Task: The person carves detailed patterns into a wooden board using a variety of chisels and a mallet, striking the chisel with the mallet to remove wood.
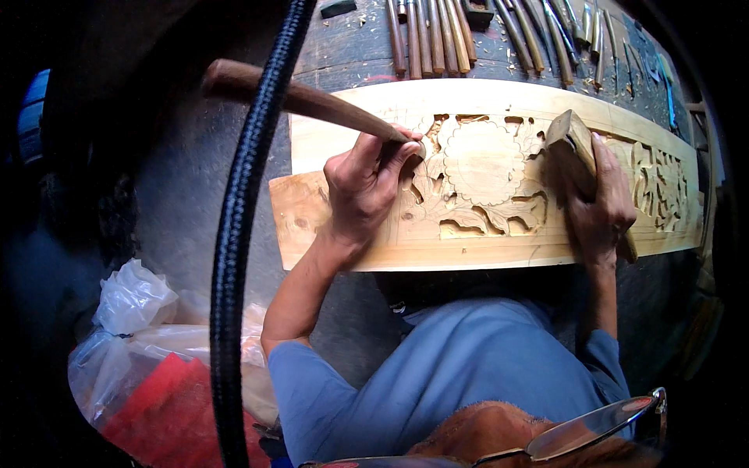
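Note:
A pale wooden board (499, 255) with pierced, carved leaf shapes lies across in front of me. Near its middle is a scallop-edged round panel (484, 164). My left hand (363, 191) rests on the board's left part, fingers closed low on a carving chisel (335, 108). The chisel's long brown handle leans up to the left, and its tip meets the wood left of the round panel. On the right, my right hand (605, 207) grips a wooden mallet (573, 148), its blocky head above the carving, apart from the chisel. The mallet's handle end shows below that hand.
Several wooden-handled chisels (433, 39) lie in a row along the far side of the dark worktable (343, 58), with more tools (538, 35) to their right and wood chips among them. A black braided cord (234, 249) hangs in front at left. Plastic bags (136, 304) sit lower left.

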Motion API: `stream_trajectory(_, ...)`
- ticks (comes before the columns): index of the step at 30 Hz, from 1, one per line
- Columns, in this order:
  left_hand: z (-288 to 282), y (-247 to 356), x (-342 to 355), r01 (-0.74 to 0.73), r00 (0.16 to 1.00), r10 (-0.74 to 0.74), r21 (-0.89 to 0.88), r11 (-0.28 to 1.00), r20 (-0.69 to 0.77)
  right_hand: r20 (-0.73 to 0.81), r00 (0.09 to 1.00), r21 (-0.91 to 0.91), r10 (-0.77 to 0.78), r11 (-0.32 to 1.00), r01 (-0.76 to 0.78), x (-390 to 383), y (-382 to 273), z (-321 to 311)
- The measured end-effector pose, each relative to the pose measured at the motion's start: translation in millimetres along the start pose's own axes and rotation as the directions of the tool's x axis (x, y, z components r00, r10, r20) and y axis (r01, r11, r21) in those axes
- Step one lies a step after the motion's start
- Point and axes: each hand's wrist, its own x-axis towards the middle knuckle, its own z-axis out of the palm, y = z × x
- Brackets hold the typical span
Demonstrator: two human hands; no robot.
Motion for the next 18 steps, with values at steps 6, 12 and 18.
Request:
stream_trajectory(6, -0.2, 0.4, 8.4, -0.244, 0.970, 0.239, 0.212, 0.946, 0.049, 0.085, 0.995, 0.239, 0.045, 0.969, -0.064, 17.4, 8.6, -16.3)
stream_trajectory(12, 3.0, 4.4, 13.2, -0.399, 0.915, 0.402, 0.232, 0.887, 0.036, -0.354, 0.934, 0.093, -0.034, 0.993, 0.072, 66.0, 32.8, -75.2)
stream_trajectory(18, 4.3, 4.3, 8.5, -0.438, 0.896, 0.439, 0.278, 0.855, 0.062, -0.328, 0.762, -0.367, -0.558, 0.819, 0.441, 136.4, 31.5, -142.6)
